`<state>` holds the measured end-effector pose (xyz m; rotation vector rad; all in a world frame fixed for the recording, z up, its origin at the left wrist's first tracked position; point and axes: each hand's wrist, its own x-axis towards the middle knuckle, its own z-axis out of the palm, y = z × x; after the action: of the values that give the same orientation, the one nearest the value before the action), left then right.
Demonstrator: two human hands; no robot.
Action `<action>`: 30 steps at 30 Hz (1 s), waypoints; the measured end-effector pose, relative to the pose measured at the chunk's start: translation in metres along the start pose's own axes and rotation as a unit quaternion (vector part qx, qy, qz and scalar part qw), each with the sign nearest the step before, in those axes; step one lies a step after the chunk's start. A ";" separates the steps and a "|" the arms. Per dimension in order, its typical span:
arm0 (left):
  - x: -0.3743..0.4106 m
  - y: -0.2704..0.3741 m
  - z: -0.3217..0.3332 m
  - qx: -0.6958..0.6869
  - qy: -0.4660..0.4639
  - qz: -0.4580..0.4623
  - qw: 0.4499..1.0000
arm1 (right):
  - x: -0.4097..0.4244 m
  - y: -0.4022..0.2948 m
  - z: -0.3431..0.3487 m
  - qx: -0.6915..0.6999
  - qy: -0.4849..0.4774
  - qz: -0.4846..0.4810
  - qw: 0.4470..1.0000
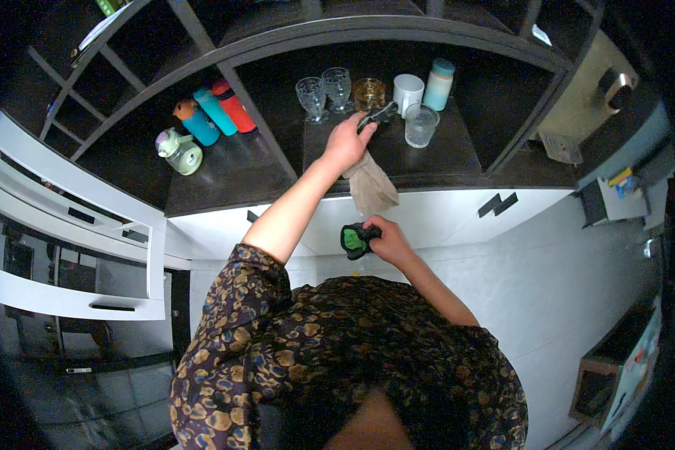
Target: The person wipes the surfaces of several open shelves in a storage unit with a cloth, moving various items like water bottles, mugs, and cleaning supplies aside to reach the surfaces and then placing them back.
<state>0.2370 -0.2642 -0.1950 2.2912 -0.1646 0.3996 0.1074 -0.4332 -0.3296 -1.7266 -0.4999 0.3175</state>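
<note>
My left hand [349, 140] reaches over the dark shelf, with a beige cloth [373, 183] hanging beneath it over the shelf's front edge. At its fingertips is a small dark and clear object [379, 117] that I cannot identify. My right hand [391, 242] grips a black item with a green inside [354, 239], in front of the white cabinet. Behind my left hand stand two stemmed glasses [336, 84], an amber glass [369, 94] and a white mug [408, 90]. A clear tumbler [421, 126] and a blue-and-white bottle [439, 87] stand to the right.
In the left shelf section are a clear bottle with a pale green lid [183, 154] and several coloured bottles [215, 111]. An upright divider [261, 121] separates the sections. Black handles [498, 205] stick out from the white cabinet front. A white-framed glass door [156, 264] is at left.
</note>
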 end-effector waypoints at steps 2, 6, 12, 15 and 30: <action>-0.019 0.003 -0.018 -0.005 0.039 0.103 0.994 | 0.007 0.003 0.007 -0.025 -0.015 -0.002 1.000; -0.076 0.028 -0.100 -0.022 -0.073 0.174 0.982 | 0.022 -0.015 0.014 -0.089 -0.012 -0.055 0.994; -0.139 0.013 -0.239 -0.137 -0.100 -0.104 0.980 | 0.046 -0.015 0.038 -0.100 -0.036 -0.030 0.994; -0.132 -0.018 -0.278 -0.052 0.092 -0.061 0.993 | 0.057 -0.009 0.049 -0.094 -0.063 0.013 0.993; 0.085 -0.166 -0.231 0.286 0.025 -0.030 0.957 | 0.053 -0.061 0.082 -0.110 -0.009 0.071 0.991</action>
<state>0.3032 0.0180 -0.1334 2.8419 0.0580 0.5237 0.1050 -0.3271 -0.2844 -1.9808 -0.4380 0.3905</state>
